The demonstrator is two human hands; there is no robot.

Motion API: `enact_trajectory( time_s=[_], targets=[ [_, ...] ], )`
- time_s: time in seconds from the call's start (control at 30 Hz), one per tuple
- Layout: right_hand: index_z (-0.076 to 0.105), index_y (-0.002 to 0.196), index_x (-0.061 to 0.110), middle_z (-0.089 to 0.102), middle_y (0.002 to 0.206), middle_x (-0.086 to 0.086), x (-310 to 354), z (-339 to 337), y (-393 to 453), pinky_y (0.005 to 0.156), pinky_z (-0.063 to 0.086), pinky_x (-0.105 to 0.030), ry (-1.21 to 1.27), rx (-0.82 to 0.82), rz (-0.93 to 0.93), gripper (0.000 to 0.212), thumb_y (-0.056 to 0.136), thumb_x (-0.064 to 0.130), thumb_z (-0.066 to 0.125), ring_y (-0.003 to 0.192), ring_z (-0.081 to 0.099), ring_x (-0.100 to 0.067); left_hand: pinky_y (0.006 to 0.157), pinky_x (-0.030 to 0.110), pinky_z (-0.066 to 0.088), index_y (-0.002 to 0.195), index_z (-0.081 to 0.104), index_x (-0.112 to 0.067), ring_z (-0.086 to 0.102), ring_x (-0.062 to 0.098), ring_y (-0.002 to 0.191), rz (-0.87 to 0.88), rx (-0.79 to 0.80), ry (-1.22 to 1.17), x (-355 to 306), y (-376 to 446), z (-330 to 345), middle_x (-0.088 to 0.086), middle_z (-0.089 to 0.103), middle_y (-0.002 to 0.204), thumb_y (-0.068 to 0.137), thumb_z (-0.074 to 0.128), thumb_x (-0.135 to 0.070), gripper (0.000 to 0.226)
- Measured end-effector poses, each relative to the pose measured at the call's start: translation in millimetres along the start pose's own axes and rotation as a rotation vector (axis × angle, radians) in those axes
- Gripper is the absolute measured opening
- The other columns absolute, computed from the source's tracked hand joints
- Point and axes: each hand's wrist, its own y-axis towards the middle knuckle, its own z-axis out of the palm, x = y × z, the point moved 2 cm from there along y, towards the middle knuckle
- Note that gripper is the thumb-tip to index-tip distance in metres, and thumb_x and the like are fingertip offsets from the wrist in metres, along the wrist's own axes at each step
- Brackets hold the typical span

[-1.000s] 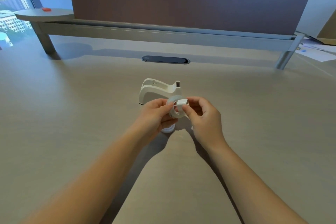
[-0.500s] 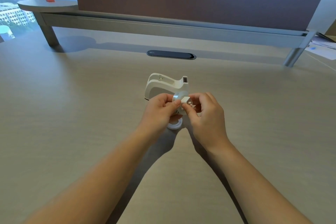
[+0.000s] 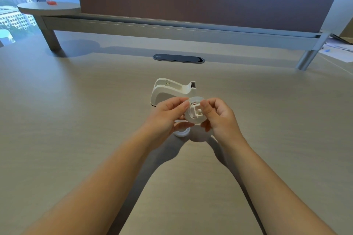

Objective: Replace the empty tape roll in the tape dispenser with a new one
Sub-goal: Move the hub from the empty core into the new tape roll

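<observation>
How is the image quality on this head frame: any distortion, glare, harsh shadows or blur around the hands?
Head view: wide-angle bending curves the shelf rail and stretches the forearms. Daylight from the window at left is soft, with no glare on the desk. Soft shadows fall beneath both arms. The tape roll, between the left hand and right hand, looks slightly soft; the dispenser is clear.

No readable text, labels or numbers anywhere — faint marks on the distant papers [image 3: 338, 51] are too blurred.
</observation>
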Motion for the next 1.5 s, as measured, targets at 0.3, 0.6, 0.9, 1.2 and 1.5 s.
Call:
enact_trajectory(
  time_s=[0.3, 0.6, 0.9, 1.2, 1.5],
  targets=[
    [0.049, 0.071, 0.020, 0.057, 0.066, 0.001, -5.4, 1.5, -3.2, 0.045, 0.044, -0.012, 0.129, 0.060, 0.071, 0.028, 0.063, 0.046, 0.052, 0.052, 0.053, -0.004, 0.049, 0.013, 0.051, 0.071, 0.053, -0.007, 0.063, 0.007, 0.050, -0.024, -0.041, 0.058, 1.5, 0.0, -1.0, 0.007, 0.061, 0.067, 0.077, 0.057, -0.013, 0.010],
    [0.049, 0.064, 0.018, 0.060, 0.053, 0.006, -7.8, 1.2, -1.5, 0.045, 0.045, -0.013, 0.159, 0.030, 0.006, 0.021, 0.061, 0.037, 0.058, 0.049, 0.057, -0.003, 0.059, 0.024, 0.056, 0.063, 0.054, -0.011, 0.062, 0.012, 0.056, 0.062, -0.111, 0.127, 4.0, 4.1, -7.9, -0.007, 0.062, 0.045, 0.071, 0.064, -0.009, 0.013],
    [0.046, 0.065, 0.016, 0.055, 0.060, -0.003, -11.1, 3.7, 1.3, 0.043, 0.044, -0.010, 0.112, 0.012, -0.030, 0.018, 0.082, 0.017, 0.053, 0.045, 0.055, 0.000, 0.058, 0.027, 0.055, 0.063, 0.054, -0.012, 0.060, 0.015, 0.055, 0.139, -0.209, 0.219, 4.4, 2.6, -4.8, 0.001, 0.059, 0.054, 0.073, 0.064, -0.009, 0.014],
    [0.046, 0.067, 0.016, 0.056, 0.061, -0.003, -8.5, 4.9, 1.0, 0.046, 0.047, -0.012, 0.041, 0.000, -0.028, 0.017, 0.083, 0.019, 0.054, 0.049, 0.058, -0.001, 0.061, 0.029, 0.055, 0.065, 0.055, -0.011, 0.059, 0.013, 0.056, 0.146, -0.232, 0.234, 5.0, 2.3, -4.3, 0.001, 0.059, 0.057, 0.074, 0.064, -0.011, 0.013],
    [0.055, 0.084, 0.010, 0.069, 0.077, -0.007, -7.0, 1.9, -5.3, 0.063, 0.059, -0.026, 0.373, -0.001, 0.199, 0.019, 0.077, 0.027, 0.058, 0.066, 0.070, -0.015, 0.071, 0.019, 0.054, 0.090, 0.059, -0.013, 0.062, 0.014, 0.081, 0.066, -0.109, 0.047, 2.3, 3.7, -5.4, 0.002, 0.064, 0.085, 0.078, 0.057, -0.009, 0.013]
  ],
)
